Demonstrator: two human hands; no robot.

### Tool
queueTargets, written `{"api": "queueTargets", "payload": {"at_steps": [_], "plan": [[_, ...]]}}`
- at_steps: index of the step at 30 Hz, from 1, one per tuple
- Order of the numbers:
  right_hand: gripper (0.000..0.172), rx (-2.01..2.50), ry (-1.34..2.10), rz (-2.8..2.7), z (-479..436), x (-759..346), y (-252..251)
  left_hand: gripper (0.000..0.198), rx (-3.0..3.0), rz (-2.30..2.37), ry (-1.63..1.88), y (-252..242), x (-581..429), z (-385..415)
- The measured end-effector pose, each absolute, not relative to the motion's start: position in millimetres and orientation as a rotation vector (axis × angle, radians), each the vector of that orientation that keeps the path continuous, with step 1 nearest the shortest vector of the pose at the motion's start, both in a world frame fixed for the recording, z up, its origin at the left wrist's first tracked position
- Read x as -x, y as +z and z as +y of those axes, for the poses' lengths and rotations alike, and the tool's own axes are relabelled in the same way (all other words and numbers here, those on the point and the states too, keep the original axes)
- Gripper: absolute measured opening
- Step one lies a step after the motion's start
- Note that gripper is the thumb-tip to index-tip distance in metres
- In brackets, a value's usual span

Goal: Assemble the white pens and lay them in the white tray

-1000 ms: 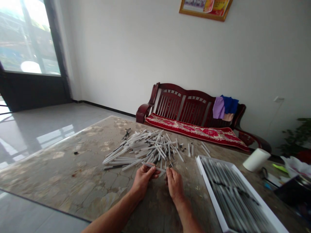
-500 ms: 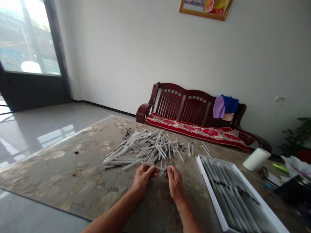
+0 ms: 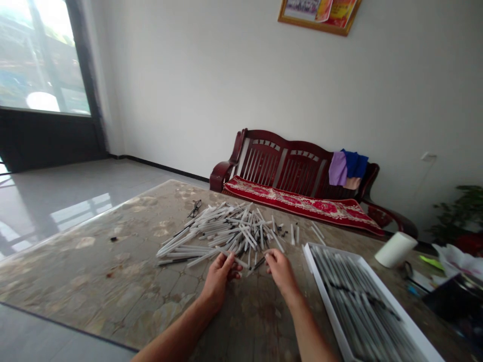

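My left hand (image 3: 220, 278) is closed on a thin whitish stick (image 3: 240, 261) at the near edge of a big pile of similar white and grey sticks (image 3: 215, 229). To its right, my right hand (image 3: 281, 271) has its thumb and fingers pinched at the pile's near right side. Whatever is between those fingertips is too small to make out; a dark-ended stick (image 3: 257, 264) lies beside them. The hands are apart. At the right stands a white box (image 3: 332, 314) filled with rows of grey sticks with dark parts.
The patterned table (image 3: 124, 281) bears black glasses (image 3: 195, 208) behind the pile, a small dark piece (image 3: 113, 239) at left and a white roll (image 3: 395, 249) at right. A dark red bench (image 3: 264, 161) stands beyond the table.
My right hand has moved right, away from my left hand and the stick's end. My left hand still holds the stick. The view has shifted slightly.
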State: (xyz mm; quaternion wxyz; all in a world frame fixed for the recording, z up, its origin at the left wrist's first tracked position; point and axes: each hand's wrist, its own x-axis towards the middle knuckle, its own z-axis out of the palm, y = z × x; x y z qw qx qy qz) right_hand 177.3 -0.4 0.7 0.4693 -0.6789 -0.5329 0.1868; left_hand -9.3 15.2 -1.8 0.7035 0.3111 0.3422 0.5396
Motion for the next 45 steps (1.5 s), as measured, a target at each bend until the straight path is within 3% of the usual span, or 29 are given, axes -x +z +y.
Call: {"api": "queueTargets", "payload": {"at_steps": [2, 4, 9, 16, 20, 24, 26, 29, 33, 36, 45], "plan": [[0.021, 1.87, 0.237, -1.486, 16.9, -196.1, 9.6, 0.048, -0.72, 0.76, 1.17, -0.3, 8.6, 14.7], [0.026, 2.004, 0.089, -1.558, 34.6, -208.5, 17.4, 0.047, -0.762, 0.761, 1.15, 0.7, 7.5, 13.7], [0.031, 2.179, -0.039, -1.645, 67.6, -215.0, 24.4, 0.043, -0.88, 0.741, 1.117, -1.6, 6.9, 11.6], [0.028, 2.288, -0.119, -1.791, 76.3, -212.0, 17.7, 0.07, -0.949, 0.773, 1.121, -3.0, 9.1, 10.4], [0.037, 2.305, -0.167, -1.792, 68.8, -210.0, 14.2, 0.049, -0.911, 0.783, 1.102, -2.0, 10.5, 10.5], [0.035, 2.243, -0.18, -1.724, 54.9, -211.2, 13.7, 0.04, -0.836, 0.702, 1.104, -3.1, 11.3, 10.9], [0.028, 2.066, -0.084, -1.586, 45.6, -209.5, 14.1, 0.042, -0.811, 0.695, 1.12, -2.7, 10.5, 11.5], [0.01, 1.697, 0.336, -1.247, 27.8, -197.0, 12.7, 0.047, -0.818, 0.72, 1.186, -2.7, 9.1, 14.0], [0.03, 1.307, 0.848, -0.87, 1.0, -163.7, 6.3, 0.048, -0.743, 0.747, 1.289, -4.9, 11.7, 19.9], [0.039, 1.192, 0.932, -0.787, -13.0, -140.3, 3.2, 0.05, -0.656, 0.755, 1.319, -4.3, 15.6, 23.0], [0.038, 1.135, 0.966, -0.777, -19.8, -123.6, 4.3, 0.052, -0.504, 0.699, 1.303, -0.1, 13.6, 23.8]]}}
